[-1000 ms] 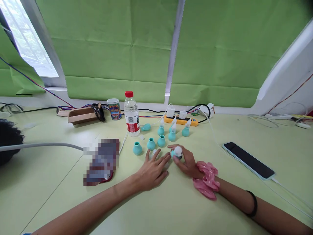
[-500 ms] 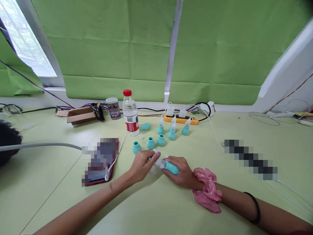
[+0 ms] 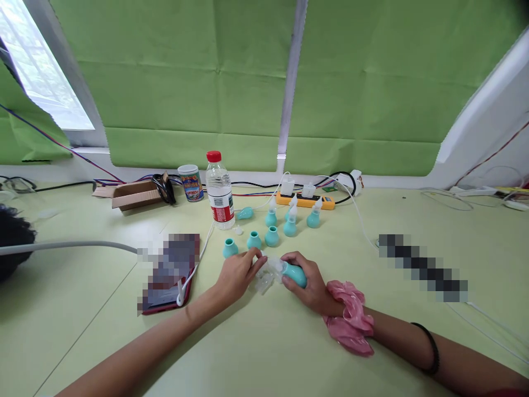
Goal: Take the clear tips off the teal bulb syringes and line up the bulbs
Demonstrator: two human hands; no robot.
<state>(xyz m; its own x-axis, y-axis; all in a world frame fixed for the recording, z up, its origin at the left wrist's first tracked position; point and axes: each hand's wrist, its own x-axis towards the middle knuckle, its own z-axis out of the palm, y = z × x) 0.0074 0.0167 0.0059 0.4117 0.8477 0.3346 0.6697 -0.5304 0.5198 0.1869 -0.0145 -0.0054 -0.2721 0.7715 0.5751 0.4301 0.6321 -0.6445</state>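
Note:
My right hand (image 3: 306,281) is wrapped round a teal squeeze bulb (image 3: 295,274), held on its side with its neck to the left. A clear plastic piece (image 3: 274,266) sits at that neck. My left hand (image 3: 238,274) is just to the left, thumb and forefinger brought together; whatever lies between the fingertips is too small to make out. Loose clear plastic parts (image 3: 264,283) lie on the table below those fingertips. Beyond my hands stand open teal bulbs (image 3: 271,236) without tips, and behind them several bulbs with clear pointed nozzles (image 3: 313,218).
A water bottle (image 3: 220,193), a can (image 3: 190,183) and a cardboard box (image 3: 136,196) stand at the back left. A phone (image 3: 171,275) with a white cable lies left. Behind is a yellow power strip (image 3: 322,203). Dark hair of another person (image 3: 14,240) shows at the left edge.
My left fingers have come off the clear piece at the bulb's neck and moved slightly left. The bulb in my right hand has shifted a little right and up.

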